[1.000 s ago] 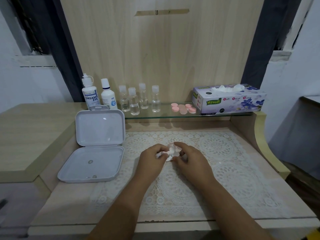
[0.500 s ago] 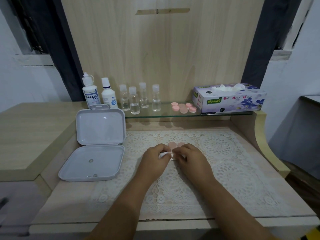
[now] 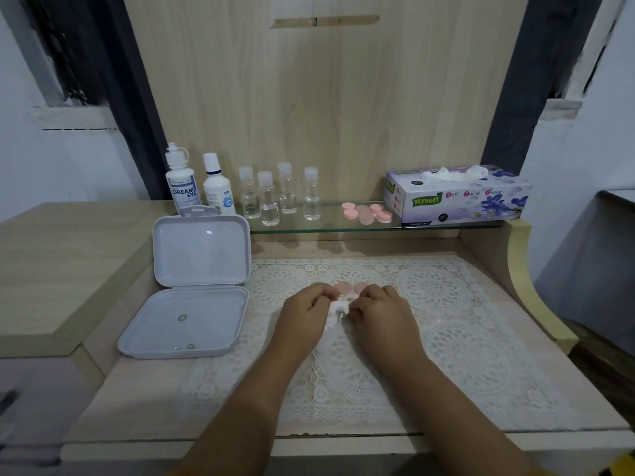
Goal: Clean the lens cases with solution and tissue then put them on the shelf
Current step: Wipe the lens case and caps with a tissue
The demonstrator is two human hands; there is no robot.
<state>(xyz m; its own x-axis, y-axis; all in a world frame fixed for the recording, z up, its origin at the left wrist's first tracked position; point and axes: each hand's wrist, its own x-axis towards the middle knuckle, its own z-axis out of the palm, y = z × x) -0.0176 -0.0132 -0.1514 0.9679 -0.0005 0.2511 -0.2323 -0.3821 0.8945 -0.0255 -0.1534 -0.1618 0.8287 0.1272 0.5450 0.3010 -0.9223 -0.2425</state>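
A pale pink lens case sits low over the lace mat, its two round wells showing just beyond my fingertips. My left hand is closed on a crumpled white tissue and presses it against the case. The fingertips of my right hand pinch the near edge of the case; the grip itself is partly hidden. On the glass shelf lie more pink lens cases and caps. Two white solution bottles stand at the shelf's left end.
Several small clear bottles stand on the shelf, and a tissue box sits at its right end. An open white plastic box rests left of the mat, lid upright. A raised wooden counter lies further left.
Both hands have sunk closer to the mat and the tissue has shifted toward my left hand. The pink case, covered by tissue a second ago, now shows beyond my fingers.
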